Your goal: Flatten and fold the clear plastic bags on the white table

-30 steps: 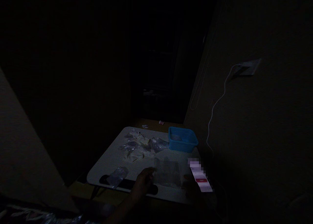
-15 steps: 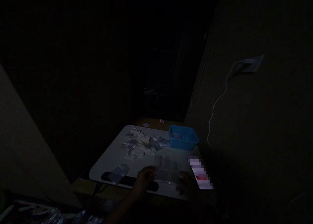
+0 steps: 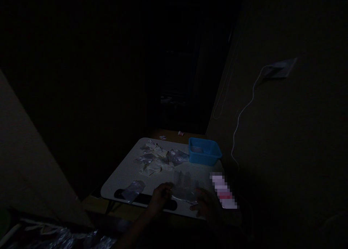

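Observation:
A clear plastic bag (image 3: pixel 185 185) lies on the pale tabletop between my hands. My left hand (image 3: pixel 161 197) is closed at its left edge, thumb and fingers pinched together on it. My right hand (image 3: pixel 203 204) is at the bag's lower right corner with its fingers apart; in the dim light I cannot tell whether they touch the plastic. Another flat clear bag (image 3: pixel 133 191) rests to the left, across the black strip (image 3: pixel 145 199) along the table's near edge. Beyond my hands lies a loose pile of crumpled clear wrappers (image 3: pixel 154 160).
A blue plastic basket (image 3: pixel 203 158) stands at the table's (image 3: pixel 119 176) far right, with something pale inside. A lit phone (image 3: pixel 223 191) lies at the right edge. A white cable (image 3: pixel 237 120) hangs from the wall socket (image 3: pixel 281 68). Shiny plastic (image 3: pixel 63 238) lies low at the left.
My right hand has shifted slightly left along the bag's near edge, its fingers spreading. The left hand stays at the bag's left edge. The view has moved a little.

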Tool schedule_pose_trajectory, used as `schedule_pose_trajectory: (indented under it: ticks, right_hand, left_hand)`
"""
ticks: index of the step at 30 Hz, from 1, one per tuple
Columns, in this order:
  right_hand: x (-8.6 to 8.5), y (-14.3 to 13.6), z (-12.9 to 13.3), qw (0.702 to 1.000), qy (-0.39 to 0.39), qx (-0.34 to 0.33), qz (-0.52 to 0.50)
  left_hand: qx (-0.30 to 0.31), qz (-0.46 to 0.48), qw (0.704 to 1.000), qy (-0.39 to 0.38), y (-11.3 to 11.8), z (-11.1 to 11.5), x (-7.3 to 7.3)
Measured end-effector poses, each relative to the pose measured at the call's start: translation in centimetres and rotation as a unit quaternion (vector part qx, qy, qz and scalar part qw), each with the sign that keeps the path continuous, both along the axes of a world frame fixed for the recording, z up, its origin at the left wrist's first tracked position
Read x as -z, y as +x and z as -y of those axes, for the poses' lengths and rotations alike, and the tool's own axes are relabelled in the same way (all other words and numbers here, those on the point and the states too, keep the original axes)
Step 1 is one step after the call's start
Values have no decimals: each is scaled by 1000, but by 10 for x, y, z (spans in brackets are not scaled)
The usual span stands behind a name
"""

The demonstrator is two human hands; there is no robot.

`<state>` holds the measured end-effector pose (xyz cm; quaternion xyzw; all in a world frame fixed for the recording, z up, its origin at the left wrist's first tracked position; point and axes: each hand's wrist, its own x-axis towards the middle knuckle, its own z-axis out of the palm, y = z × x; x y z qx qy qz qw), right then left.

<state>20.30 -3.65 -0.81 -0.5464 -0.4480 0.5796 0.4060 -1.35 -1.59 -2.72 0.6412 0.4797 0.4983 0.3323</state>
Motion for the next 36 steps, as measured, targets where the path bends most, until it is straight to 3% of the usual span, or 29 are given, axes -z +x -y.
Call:
schedule_pose_trajectory:
  ticks: [5, 9, 17, 22, 26, 33, 36]
  right_hand:
    - [-8, 1, 1, 999, -14, -32, 21]
    - [-5, -1, -1, 998, -21, -44, 46]
    - [12, 7, 1, 986, 67, 21, 151]
    - [27, 16, 0, 937, 184, 105, 278]
    - [36, 17, 2, 888, 223, 133, 380]
    - [40, 15, 16, 843, 256, 62, 468]
    - [47, 18, 19, 808, 295, 51, 508]
  left_hand:
    - [0, -17, 1000, -9, 0, -1, 0]
    - [0, -18, 1000, -2, 0, -2, 4]
    - [8, 8, 1000, 7, -1, -5, 9]
    - [-1, 10, 1000, -29, 1, -5, 6]
    - [-6, 5, 999, -34, 3, -4, 3]
    - [-21, -60, 998, -2, 3, -5, 2]
    - [-23, -85, 996, 6, 4, -4, -1]
